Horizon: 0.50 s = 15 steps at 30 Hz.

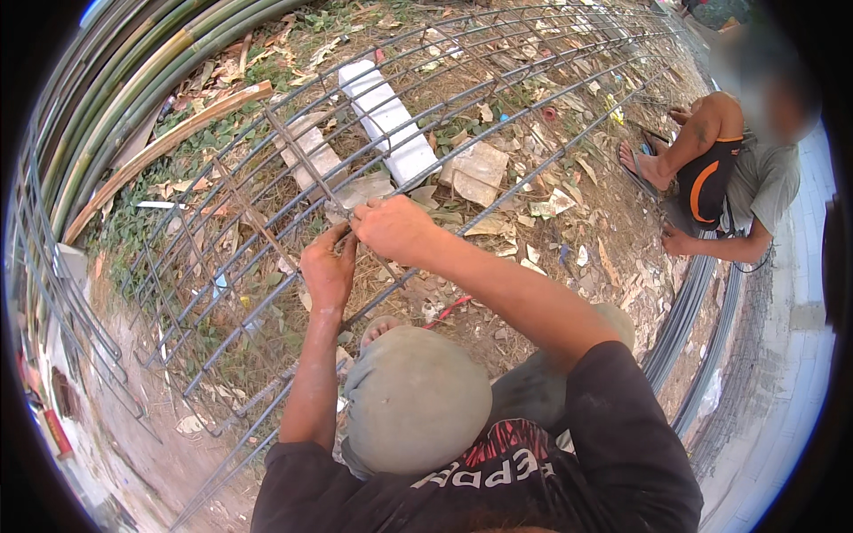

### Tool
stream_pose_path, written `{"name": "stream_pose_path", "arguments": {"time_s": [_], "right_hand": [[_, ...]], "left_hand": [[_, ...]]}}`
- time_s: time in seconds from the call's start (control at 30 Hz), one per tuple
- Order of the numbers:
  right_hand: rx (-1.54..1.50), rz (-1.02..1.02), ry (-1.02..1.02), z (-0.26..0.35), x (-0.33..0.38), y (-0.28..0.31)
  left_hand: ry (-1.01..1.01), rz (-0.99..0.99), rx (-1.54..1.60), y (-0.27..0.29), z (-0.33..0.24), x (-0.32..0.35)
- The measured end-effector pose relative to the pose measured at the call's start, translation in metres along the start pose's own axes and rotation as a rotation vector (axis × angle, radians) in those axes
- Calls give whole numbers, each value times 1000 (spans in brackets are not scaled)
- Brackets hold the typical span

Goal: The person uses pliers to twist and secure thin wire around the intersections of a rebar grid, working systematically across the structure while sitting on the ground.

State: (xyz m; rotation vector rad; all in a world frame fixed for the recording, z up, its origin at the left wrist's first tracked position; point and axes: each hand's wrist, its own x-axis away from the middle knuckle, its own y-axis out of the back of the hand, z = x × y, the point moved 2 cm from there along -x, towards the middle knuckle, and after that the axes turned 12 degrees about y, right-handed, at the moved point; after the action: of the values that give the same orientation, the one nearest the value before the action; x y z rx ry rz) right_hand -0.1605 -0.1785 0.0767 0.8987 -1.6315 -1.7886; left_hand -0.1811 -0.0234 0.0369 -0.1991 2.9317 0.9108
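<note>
Dry leaves, scraps of paper and bits of rubble cover the bare ground (pixel 533 204) outdoors, and over it lies a long rebar cage (pixel 498 98) of parallel steel bars tied by cross hoops. Its long axis runs from the lower left, near the person's knees, up toward the upper right, where it passes another person (pixel 737 178) squatting beside the far end.

Both hands meet at 1 crossing of bars just in front of the person, straight ahead and slightly left. The right hand (pixel 391 229) is clenched over the joint from above, knuckles up; what it grips is hidden under the fingers. The left hand (pixel 327 271) sits just below and left of it, touching it, fingers pinched on the same bar. Neither is clearly nearer.

A white rectangular block (pixel 386 120) lies under the cage beyond the hands, with a flat pale slab (pixel 311 151) just left of it. Green bamboo poles (pixel 133 80) curve along the upper left.
</note>
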Motion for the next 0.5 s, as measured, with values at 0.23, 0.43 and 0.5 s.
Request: {"name": "stream_pose_path", "arguments": {"time_s": [0.23, 0.43, 0.5], "right_hand": [[54, -82, 382, -19, -31, 18], [14, 212, 316, -27, -48, 9], [-177, 222, 47, -28, -49, 11]], "left_hand": [[51, 149, -34, 4, -15, 3], [94, 85, 37, -1, -10, 4], [124, 0, 156, 1, -6, 3]]}}
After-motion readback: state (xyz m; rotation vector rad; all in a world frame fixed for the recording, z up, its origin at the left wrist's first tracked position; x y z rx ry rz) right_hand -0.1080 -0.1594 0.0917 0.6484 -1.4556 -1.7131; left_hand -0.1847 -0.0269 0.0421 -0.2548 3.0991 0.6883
